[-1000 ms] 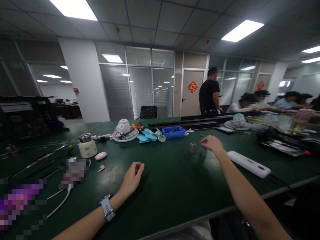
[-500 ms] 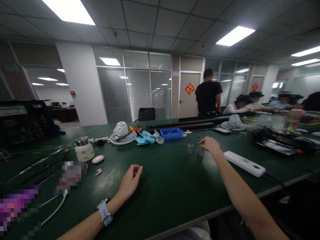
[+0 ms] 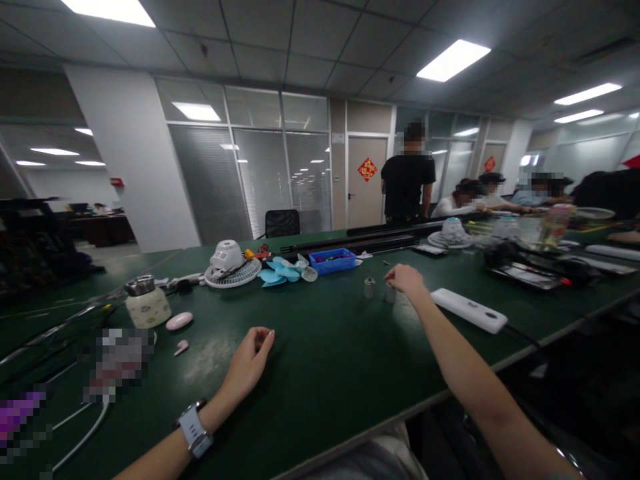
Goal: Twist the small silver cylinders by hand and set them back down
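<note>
My right hand (image 3: 406,280) reaches out over the green table, fingertips pinched at the top of a small grey cylindrical motor (image 3: 390,293) that stands upright. Its top is partly hidden by the fingers. Just left of it stands a second small motor (image 3: 369,288), untouched. Nearer to me, my left hand (image 3: 253,357) rests on its side on the table. Its fingers are loosely curled, with a gap between them and the thumb, and nothing shows in it. A watch is on that wrist.
A white power strip (image 3: 469,310) lies right of my right forearm. Further back are a blue bin (image 3: 332,261), light-blue fan blades (image 3: 283,271) and a white fan part (image 3: 230,265). At left stand a cream jar (image 3: 147,305) and a pink case (image 3: 179,321). Several people are beyond.
The view has turned slightly right, so everything sits further left in the picture. Both hands keep about the same place and pose on the table.
</note>
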{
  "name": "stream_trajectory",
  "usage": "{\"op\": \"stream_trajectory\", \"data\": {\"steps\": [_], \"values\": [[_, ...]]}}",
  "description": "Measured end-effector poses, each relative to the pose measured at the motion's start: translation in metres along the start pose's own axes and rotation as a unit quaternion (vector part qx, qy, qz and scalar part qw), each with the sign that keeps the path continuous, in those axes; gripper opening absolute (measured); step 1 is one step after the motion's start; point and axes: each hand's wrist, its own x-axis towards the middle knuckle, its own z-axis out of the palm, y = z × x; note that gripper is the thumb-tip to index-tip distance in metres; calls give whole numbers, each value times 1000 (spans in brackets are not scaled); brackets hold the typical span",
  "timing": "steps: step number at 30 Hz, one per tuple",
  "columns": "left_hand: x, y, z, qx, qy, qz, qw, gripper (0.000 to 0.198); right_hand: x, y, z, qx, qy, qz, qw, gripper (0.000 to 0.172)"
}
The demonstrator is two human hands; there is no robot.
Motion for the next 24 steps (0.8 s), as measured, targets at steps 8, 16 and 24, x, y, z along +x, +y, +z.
{"op": "stream_trajectory", "data": {"steps": [8,16,24], "values": [[1,1,0,12,-3,-3,1000,53,2,0,4,-25,-26,12,999,26],[0,4,0,14,2,-6,1000,54,5,-16,32,-97,73,-112,986,55],[2,-2,1,13,-1,2,1000,54,9,-23,53,-102,69,-169,978,48]]}}
